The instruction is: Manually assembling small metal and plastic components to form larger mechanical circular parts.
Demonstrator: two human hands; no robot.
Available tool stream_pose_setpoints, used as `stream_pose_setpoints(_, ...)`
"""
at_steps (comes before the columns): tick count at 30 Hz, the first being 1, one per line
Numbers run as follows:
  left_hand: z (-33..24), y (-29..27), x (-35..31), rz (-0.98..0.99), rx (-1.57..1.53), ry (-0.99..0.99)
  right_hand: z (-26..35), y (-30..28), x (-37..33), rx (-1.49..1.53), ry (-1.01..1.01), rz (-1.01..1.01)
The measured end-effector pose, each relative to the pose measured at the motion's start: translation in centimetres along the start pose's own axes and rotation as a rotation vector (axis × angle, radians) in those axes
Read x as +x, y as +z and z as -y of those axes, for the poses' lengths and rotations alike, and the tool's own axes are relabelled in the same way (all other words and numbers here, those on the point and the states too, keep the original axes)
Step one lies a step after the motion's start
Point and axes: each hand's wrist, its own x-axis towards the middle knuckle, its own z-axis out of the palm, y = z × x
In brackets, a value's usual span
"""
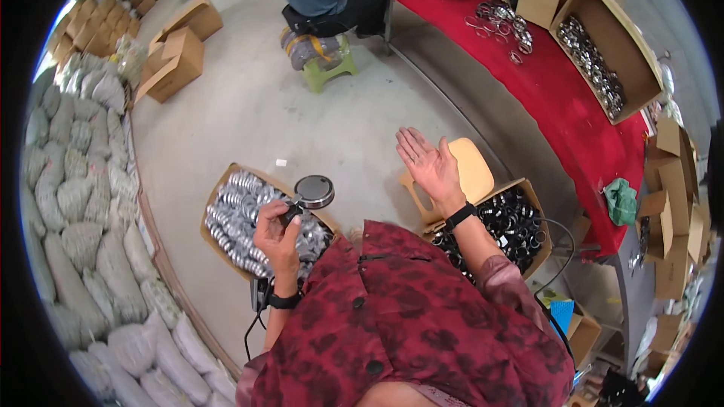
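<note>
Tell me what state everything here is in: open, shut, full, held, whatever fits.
Left hand: closed in a pinch
Right hand: open, palm up
Round dark item: held in left hand
Silver-ring box: open, filled
Black-ring box: open, filled
Tabletop carton: open, holding rings
Floor carton: flaps open
Sacks: piled
Green stool: upright, occupied

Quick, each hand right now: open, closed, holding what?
Left hand: closed, holding a round silver-rimmed black piece.
Right hand: open, palm showing, empty.

your left hand raised, thumb and fingers pinched together, your right hand open, palm upturned, fingers extended
</note>
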Motion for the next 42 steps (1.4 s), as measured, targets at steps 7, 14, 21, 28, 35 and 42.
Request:
stream_pose_setpoints(7,4.4,3.5,13.8,0.136,-0.091,-0.061,2.3,2.5,9.6,0.033,-0.129,-0.005)
stream_pose_setpoints(14,8.8,10.2,25.2,0.209,-0.078,-0.051,8.4,0.4,20.5,0.086,-0.195,-0.051)
stream_pose_setpoints(21,12.9,19.3,37.2,0.242,-0.105,-0.034,18.8,1.8,32.7,0.096,-0.236,-0.100)
stream_pose_setpoints(28,17.3,29.3,46.6,0.302,-0.147,-0.132,29.6,0.2,44.8,-0.092,-0.204,-0.246)
stream_pose_setpoints(35,22.3,37.8,56.7,0.394,-0.153,-0.101,38.4,-2.3,58.9,-0.158,-0.184,-0.265)
stream_pose_setpoints(42,25.8,46.4,66.8,0.479,-0.165,-0.067,47.9,-5.3,72.1,-0.091,-0.338,-0.499)
